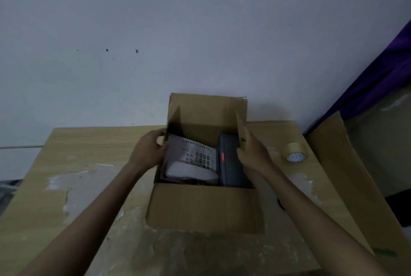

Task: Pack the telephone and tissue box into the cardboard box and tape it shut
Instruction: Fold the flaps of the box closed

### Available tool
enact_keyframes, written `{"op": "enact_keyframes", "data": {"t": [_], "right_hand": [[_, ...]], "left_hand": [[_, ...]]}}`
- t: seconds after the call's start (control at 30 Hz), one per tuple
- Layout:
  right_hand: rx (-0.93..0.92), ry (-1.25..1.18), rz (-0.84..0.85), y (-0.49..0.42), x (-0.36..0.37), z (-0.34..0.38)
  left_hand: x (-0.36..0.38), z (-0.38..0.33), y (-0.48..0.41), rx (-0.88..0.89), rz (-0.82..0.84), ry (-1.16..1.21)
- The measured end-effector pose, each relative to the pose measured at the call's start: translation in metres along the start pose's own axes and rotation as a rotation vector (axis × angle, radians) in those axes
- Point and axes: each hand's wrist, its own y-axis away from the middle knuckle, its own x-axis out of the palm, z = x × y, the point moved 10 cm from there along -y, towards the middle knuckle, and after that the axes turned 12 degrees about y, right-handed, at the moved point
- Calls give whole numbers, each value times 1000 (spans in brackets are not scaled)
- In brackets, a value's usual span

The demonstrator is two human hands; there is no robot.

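Open brown cardboard box on worn wooden table, centre of frame.

Inside: grey-white desk telephone at left, dark grey tissue box at right. Left hand gripping the left side flap, right hand gripping the right flap, both flaps upright. Roll of tan packing tape right of the box.

Makeshift packing spot: scuffed table, bare wall

A worn wooden table stands against a pale wall (three dark marks); loose cardboard leans right, below purple cloth.
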Motion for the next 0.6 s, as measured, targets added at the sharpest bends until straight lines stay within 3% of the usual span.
{"op": "enact_keyframes", "data": {"t": [0.07, 0.27, 0.47, 0.6], "right_hand": [[-47, 37, 40, 2, 15, 8], [-144, 109, 381, 21, 81, -11], [-239, 80, 398, 39, 83, -58], [-361, 179, 484, 53, 89, -70]], "left_hand": [[27, -2, 9, 37, 130, -28], [80, 41, 42, 55, 512, -150], [66, 80, 62, 281, 629, -428], [61, 91, 65, 250, 630, -297]]}}
